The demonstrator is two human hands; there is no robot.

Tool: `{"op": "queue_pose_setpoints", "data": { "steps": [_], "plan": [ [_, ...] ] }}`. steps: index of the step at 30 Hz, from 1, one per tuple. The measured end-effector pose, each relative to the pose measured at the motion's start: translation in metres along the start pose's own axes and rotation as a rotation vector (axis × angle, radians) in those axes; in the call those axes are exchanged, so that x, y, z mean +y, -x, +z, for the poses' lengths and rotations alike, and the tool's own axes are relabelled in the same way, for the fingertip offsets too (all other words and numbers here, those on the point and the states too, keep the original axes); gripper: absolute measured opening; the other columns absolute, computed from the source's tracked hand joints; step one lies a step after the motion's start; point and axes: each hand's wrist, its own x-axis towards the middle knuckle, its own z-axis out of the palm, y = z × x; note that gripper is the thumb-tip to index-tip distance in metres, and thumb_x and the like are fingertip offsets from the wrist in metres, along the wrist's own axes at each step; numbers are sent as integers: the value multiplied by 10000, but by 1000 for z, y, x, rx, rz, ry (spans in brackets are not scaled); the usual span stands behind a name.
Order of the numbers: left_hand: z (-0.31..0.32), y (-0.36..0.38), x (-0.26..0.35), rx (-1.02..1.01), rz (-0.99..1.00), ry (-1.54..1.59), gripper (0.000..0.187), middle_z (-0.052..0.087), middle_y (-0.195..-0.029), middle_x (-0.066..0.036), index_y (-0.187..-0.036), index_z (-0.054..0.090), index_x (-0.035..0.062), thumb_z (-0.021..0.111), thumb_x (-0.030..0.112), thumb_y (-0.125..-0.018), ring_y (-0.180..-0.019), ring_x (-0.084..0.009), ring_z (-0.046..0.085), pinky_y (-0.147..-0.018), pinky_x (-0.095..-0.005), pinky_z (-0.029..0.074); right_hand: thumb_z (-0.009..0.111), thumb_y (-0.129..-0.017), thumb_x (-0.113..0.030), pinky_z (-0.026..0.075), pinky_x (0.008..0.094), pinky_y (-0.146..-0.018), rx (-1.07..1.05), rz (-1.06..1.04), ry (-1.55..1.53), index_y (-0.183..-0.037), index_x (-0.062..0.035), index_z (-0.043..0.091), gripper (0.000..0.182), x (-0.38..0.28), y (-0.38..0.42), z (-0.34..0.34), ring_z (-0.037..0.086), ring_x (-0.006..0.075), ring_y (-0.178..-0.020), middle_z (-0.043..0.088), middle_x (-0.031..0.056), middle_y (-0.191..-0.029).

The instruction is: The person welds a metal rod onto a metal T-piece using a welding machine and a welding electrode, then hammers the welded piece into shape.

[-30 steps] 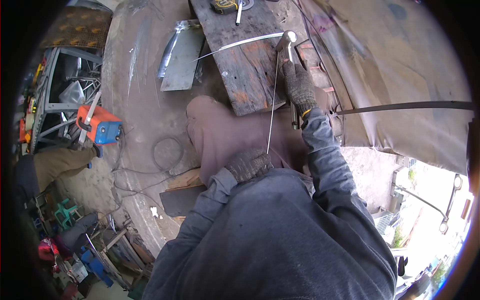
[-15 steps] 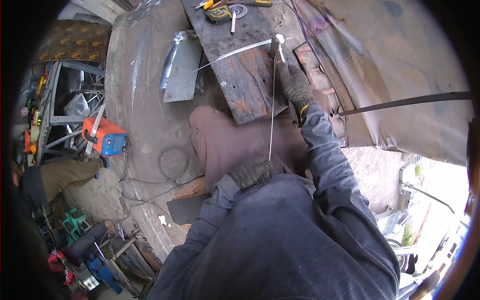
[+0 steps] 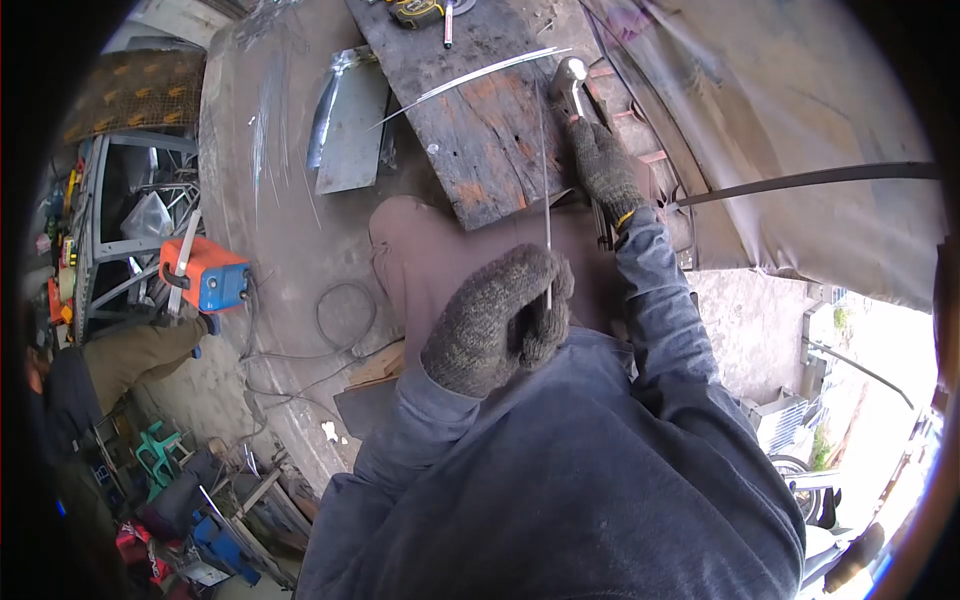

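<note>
My left hand (image 3: 495, 315), in a dark knitted glove, is closed around a thin metal rod (image 3: 547, 200) in front of my chest. The rod points away from me, its far end over a worn wooden board (image 3: 480, 150). My right hand (image 3: 605, 170), gloved too, grips a hammer (image 3: 571, 75) by the handle at the board's right edge. The shiny hammer head sits just right of the rod's far end, apart from it. Several thin rods (image 3: 470, 78) lie across the board. Part of the hammer's handle is hidden by my glove.
A tape measure (image 3: 415, 12) and a marker (image 3: 448, 28) lie on the board's far end. Left of it is a metal sheet (image 3: 350, 140). An orange and blue machine (image 3: 208, 275) with cables stands farther left, near another person (image 3: 130, 360). A tarp (image 3: 800, 110) hangs right.
My left hand has risen from my lap, away from my body, with the rod. The hammer head has shifted slightly right, away from the rod's end. The view has tilted a little.
</note>
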Motion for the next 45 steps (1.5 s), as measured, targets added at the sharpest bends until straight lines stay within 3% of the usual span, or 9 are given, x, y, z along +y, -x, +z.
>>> {"op": "queue_pose_setpoints", "data": {
  "steps": [6, 9, 11, 13, 19, 26, 31, 34, 45],
  "plan": [
    [47, -25, 24, -78, 177, 18, 224, 690, -946, -72, -1103, 645, 61, 588, 223, -958, -724, -154, 677, -559, -271, 560, 417, -959, -570, 423, 454, -882, 81, -27, -120, -1054, 6, 619, 618, 25, -13, 10, 600, 410, -982, 637, 248, -979],
    [44, -33, 29, -209, 226, -215, 231, 686, -937, -67, -1116, 649, 75, 581, 232, -961, -709, -152, 668, -536, -268, 546, 409, -957, -582, 434, 443, -865, 16, 142, -32, -1068, 8, 612, 634, -49, 32, -21, 611, 388, -960, 639, 243, -967],
    [50, -34, 24, -189, 278, -234, 238, 684, -913, -66, -1106, 652, 66, 581, 239, -960, -679, -148, 659, -513, -261, 530, 399, -957, -590, 441, 434, -854, -5, 51, -252, -1072, 12, 602, 646, 22, -8, 6, 612, 377, -938, 632, 246, -959],
    [57, -35, 21, -172, 328, -254, 245, 682, -890, -64, -1097, 655, 57, 582, 245, -959, -649, -145, 649, -489, -254, 515, 407, -958, -586, 469, 408, -777, 79, -61, -24, -1039, 10, 605, 634, 17, -9, 7, 635, 327, -833, 641, 215, -886],
    [57, -39, 22, -116, 336, -298, 301, 684, -827, -64, -1066, 668, 29, 600, 294, -941, -599, -127, 641, -449, -249, 498, 435, -956, -580, 471, 356, -592, -46, 115, -154, -960, -10, 615, 597, -17, 11, -10, 606, 204, -626, 624, 119, -726],
    [57, -37, 26, -114, 285, -284, 329, 706, -909, -99, -1101, 662, 17, 601, 294, -934, -667, -139, 675, -477, -253, 526, 426, -957, -584, 466, 362, -581, -16, 145, -129, -946, -5, 610, 607, -24, 16, -11, 603, 221, -624, 616, 131, -731],
    [55, -37, 22, -172, 433, -355, 332, 708, -915, -101, -1109, 655, 3, 598, 278, -933, -697, -152, 684, -499, -265, 544, 412, -955, -598, 470, 413, -707, 8, 35, -33, -1006, 19, 617, 653, -4, 4, -5, 627, 320, -764, 634, 201, -821],
    [53, -38, 24, -171, 235, -187, 323, 707, -913, -105, -1115, 647, -9, 587, 255, -939, -696, -159, 685, -509, -271, 555, 402, -955, -602, 452, 433, -785, 128, -156, -117, -1053, 25, 621, 671, 16, 2, 6, 622, 363, -854, 644, 233, -883],
    [30, -26, 12, -59, 46, -134, 265, 684, -924, -88, -1081, 630, -6, 583, 216, -943, -703, -153, 684, -519, -256, 555, 406, -954, -598, 430, 447, -875, 52, 6, -38, -1090, 24, 610, 669, 6, 0, 0, 598, 417, -995, 634, 274, -1009]
  ]
}}
